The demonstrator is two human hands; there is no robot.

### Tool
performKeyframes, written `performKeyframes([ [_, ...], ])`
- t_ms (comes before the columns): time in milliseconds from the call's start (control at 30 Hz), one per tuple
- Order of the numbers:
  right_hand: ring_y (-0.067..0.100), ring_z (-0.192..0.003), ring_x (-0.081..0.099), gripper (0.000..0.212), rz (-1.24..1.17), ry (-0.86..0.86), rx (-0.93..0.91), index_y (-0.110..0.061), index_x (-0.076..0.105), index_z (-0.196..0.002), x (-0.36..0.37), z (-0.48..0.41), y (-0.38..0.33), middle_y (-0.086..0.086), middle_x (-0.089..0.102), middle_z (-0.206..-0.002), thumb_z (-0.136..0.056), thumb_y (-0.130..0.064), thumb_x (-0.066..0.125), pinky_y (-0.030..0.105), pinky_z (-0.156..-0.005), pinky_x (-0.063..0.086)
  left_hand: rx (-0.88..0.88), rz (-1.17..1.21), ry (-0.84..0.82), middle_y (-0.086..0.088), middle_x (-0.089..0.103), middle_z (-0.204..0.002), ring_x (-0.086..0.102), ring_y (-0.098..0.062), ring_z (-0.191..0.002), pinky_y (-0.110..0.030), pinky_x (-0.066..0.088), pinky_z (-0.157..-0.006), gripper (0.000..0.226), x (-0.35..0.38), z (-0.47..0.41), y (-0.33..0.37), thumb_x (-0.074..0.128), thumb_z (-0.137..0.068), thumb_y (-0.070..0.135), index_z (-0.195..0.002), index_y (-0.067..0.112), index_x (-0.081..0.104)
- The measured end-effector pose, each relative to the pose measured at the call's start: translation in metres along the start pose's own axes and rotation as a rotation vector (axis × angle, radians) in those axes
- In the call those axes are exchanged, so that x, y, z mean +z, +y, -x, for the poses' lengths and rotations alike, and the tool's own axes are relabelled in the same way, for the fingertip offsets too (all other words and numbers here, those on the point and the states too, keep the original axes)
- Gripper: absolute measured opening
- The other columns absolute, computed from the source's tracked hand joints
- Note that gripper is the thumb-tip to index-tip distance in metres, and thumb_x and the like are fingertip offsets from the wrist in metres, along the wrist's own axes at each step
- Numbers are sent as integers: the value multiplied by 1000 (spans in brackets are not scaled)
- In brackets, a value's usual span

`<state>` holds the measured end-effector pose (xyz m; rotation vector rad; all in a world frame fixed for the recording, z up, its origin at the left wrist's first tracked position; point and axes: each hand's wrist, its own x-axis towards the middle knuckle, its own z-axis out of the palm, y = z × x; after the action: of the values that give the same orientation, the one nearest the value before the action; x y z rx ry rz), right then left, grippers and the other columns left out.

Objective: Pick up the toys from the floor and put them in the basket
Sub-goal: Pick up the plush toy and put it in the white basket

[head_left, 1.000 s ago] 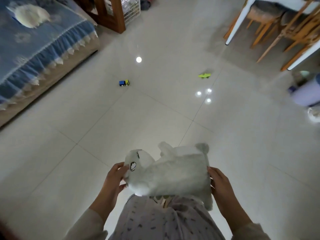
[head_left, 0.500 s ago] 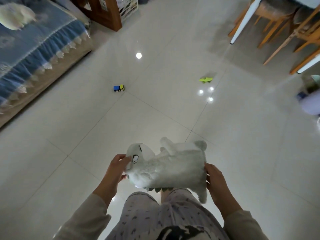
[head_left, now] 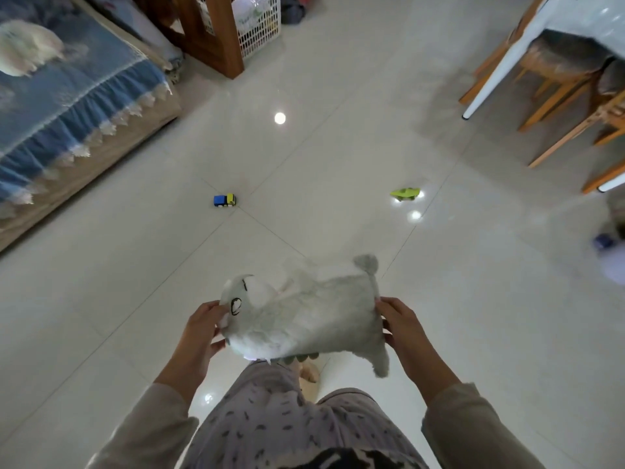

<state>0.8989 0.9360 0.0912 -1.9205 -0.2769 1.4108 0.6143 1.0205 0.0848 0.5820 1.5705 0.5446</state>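
Observation:
I hold a grey-white plush animal (head_left: pixel 304 316) sideways above the floor, in front of my legs. My left hand (head_left: pixel 203 333) grips its head end and my right hand (head_left: pixel 402 330) grips its rear end. A small blue and yellow toy truck (head_left: pixel 225 200) lies on the tiles ahead, left of centre. A green toy (head_left: pixel 404 193) lies on the tiles ahead to the right. A white mesh basket (head_left: pixel 260 28) with things in it stands at the far top, beside a brown wooden post.
A sofa with a blue frilled cover (head_left: pixel 67 113) runs along the left, with a pale plush (head_left: pixel 27 49) on it. A white table leg (head_left: pixel 490 79) and wooden chairs (head_left: pixel 568 93) stand at the upper right. A blurred pale object (head_left: pixel 614 262) sits at the right edge.
The view has moved forward and tilted up, so the basket and wooden post show more. The plush stays held between both hands, raised slightly.

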Motion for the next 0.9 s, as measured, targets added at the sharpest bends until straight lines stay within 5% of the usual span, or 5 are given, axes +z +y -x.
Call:
performKeyframes([
  [300, 28, -85, 59, 31, -125, 38, 122, 0, 60, -111, 2, -96, -70, 19, 63, -104, -95, -23, 45, 32, -59, 49, 9, -111, -80, -9, 60, -94, 55, -26, -83, -32, 44, -67, 10, 69, -104, 113, 50, -91, 18, -90, 16, 59],
  [567, 34, -99, 57, 30, -97, 173, 0, -4, 61, -111, -3, -191, -210, 23, 62, -114, -95, -23, 45, 43, -78, 47, 69, -212, -183, -8, 60, -93, 56, -24, -80, -29, 44, -63, 10, 143, -188, 251, 49, -92, 21, -88, 20, 58],
  [733, 31, -93, 57, 23, -149, 215, -32, -9, 62, -96, -11, -242, -277, 16, 62, -103, -93, -23, 45, 38, -71, 47, 107, -169, -207, 0, 59, -80, 57, -21, -74, -29, 46, -61, 14, 187, -229, 321, 49, -91, 19, -81, 22, 58],
  [900, 28, -91, 59, 28, -162, 111, -22, -6, 63, -105, -16, -307, -330, 13, 64, -103, -93, -26, 47, 34, -66, 50, 95, -87, -166, 0, 59, -85, 54, -19, -77, -29, 42, -62, 11, 223, -272, 362, 49, -90, 22, -83, 22, 57],
])
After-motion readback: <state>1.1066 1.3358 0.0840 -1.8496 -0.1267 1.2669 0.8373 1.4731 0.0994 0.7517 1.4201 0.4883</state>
